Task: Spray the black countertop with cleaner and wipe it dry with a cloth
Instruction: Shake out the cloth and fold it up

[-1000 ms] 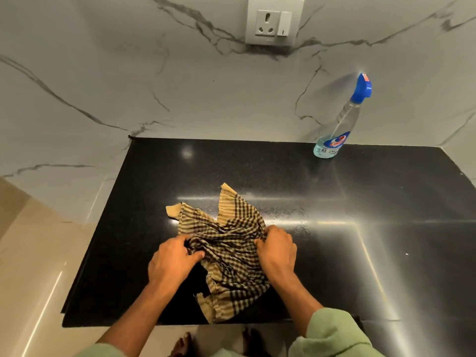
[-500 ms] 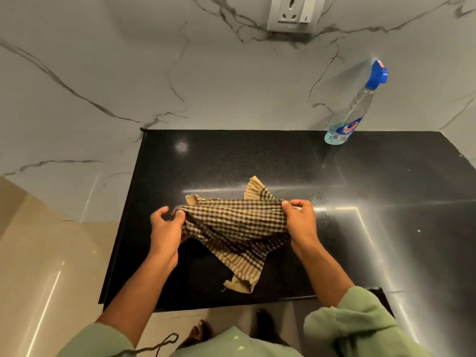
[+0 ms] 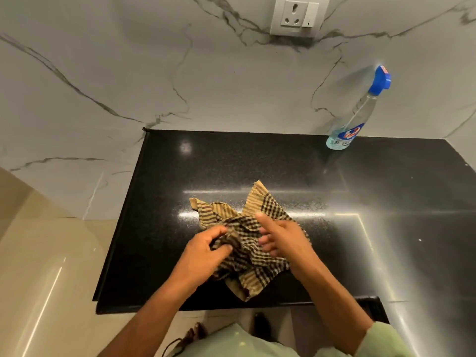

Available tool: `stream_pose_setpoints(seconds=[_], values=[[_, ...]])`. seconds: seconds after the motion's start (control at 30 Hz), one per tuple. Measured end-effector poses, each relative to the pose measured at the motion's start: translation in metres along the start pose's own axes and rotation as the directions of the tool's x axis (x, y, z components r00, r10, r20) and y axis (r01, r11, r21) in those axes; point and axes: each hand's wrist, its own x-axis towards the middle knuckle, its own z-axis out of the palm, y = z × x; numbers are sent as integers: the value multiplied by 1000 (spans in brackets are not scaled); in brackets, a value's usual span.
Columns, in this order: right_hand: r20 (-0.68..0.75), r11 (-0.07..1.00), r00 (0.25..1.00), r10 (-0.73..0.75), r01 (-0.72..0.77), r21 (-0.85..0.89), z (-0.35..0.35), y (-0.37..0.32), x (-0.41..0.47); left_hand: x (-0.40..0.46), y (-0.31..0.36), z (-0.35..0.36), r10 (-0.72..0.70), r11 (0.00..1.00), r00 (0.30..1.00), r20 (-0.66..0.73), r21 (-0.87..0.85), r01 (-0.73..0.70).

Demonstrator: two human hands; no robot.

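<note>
The spray bottle (image 3: 356, 117) stands at the back of the black surface (image 3: 257, 163), against the marble wall (image 3: 128, 73); its label is blue and red, and the only writing I can make out is a small "5X" near the base, the brand name too blurred to read. Its body is clear plastic with a little pale liquid at the bottom, and its trigger head is bright blue with a red tip. Well above and left of the bottle, a white wall socket (image 3: 298, 15) with a switch is set into the marble.

Forward and left of the bottle, toward the near edge of the surface, the cloth (image 3: 247, 251) lies bunched up, a soft tan weave with dark checks and stripes. My left hand (image 3: 206, 251) has its fingers pinched together on a fold of the cloth. My right hand (image 3: 283, 238) sits over the cloth's right side with fingers spread apart, the index raised, hiding the fabric beneath it.

The surface is polished, speckled stone, with bright light streaks on it. Pale green sleeves (image 3: 381, 338) cover my arms at the bottom.
</note>
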Motion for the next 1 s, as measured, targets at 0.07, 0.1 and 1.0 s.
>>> stream_pose_setpoints(seconds=[0.07,0.1,1.0], values=[[169,1000,986,-17,19,-8,8,-16,4,2,17,9,97,995,990,103,-9,-97],[185,998,981,-56,61,-21,11,-24,7,2,26,13,122,992,979,161,-30,-119],[252,727,812,-526,277,628,-123,-252,-81,59,91,36,79,315,967,241,-927,205]])
